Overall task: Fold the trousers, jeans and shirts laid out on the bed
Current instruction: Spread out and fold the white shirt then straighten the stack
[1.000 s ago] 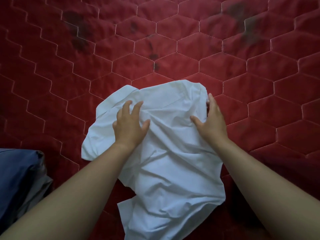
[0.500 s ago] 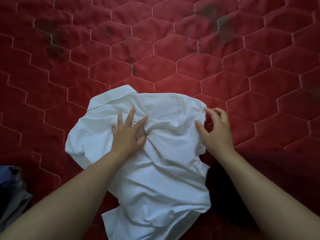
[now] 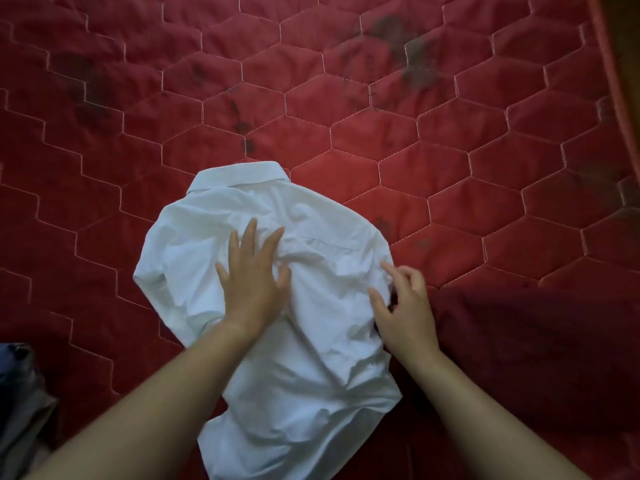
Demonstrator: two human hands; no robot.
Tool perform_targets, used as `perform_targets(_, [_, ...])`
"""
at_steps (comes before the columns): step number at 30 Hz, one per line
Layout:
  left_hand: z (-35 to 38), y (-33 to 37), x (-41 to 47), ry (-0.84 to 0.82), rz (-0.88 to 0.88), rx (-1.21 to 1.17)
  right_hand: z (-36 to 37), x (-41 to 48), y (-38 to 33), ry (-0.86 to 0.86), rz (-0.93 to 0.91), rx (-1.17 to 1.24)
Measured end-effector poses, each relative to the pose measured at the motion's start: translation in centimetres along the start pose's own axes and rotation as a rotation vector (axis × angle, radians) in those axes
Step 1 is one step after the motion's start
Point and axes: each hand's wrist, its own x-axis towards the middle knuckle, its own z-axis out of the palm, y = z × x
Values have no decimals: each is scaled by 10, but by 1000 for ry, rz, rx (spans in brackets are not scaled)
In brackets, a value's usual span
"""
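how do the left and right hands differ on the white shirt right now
The left hand lies flat with fingers spread; the right hand has curled fingers. The left hand rests mid-way on the crumpled white collared shirt; the right hand sits at its right edge, grip unclear. Both touch the shirt.

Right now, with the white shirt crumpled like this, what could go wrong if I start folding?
1. The white shirt is bunched under the left hand; folding now would likely press creases in.
2. The right hand sits at the shirt's edge; a pull there may drag the collar askew.
3. Dark marks on the red bedcover lie close by and might soil it.
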Motion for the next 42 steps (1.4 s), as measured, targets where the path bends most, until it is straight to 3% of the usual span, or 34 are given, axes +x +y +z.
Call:
perform_targets(3, [17,12,-28,-107,-118,-18,-11,31,-3,58,-7,-55])
perform_targets(7, [33,4,-21,-214,-132,91,-15,71,2,-51,7,-257])
perform_targets(15, [10,-44,12,-277,249,331,13,45,11,-171,-132,-399])
perform_targets(19, [-17,-61,23,-353,310,408,26,4,10,-241,-129,-413])
perform_targets(21, [-26,-54,17,-237,309,354,23,5,7,-221,-107,-358])
perform_targets(23, [-29,-37,11,-17,264,248,14,24,5,-94,-72,-280])
perform_targets(26, [-27,5,24,182,161,49,-1,61,8,11,-13,-362])
perform_targets(29, [-14,43,56,164,67,-64,-5,80,16,-40,-49,-492])
perform_targets(34, [19,74,93,83,-308,-3,-2,79,23,-25,-78,-477])
perform_targets(37, [24,72,88,160,-297,-41,-7,76,22,-63,-87,-422])
perform_targets(42, [-5,33,49,141,-237,-355,-21,71,15,-119,-101,-335])
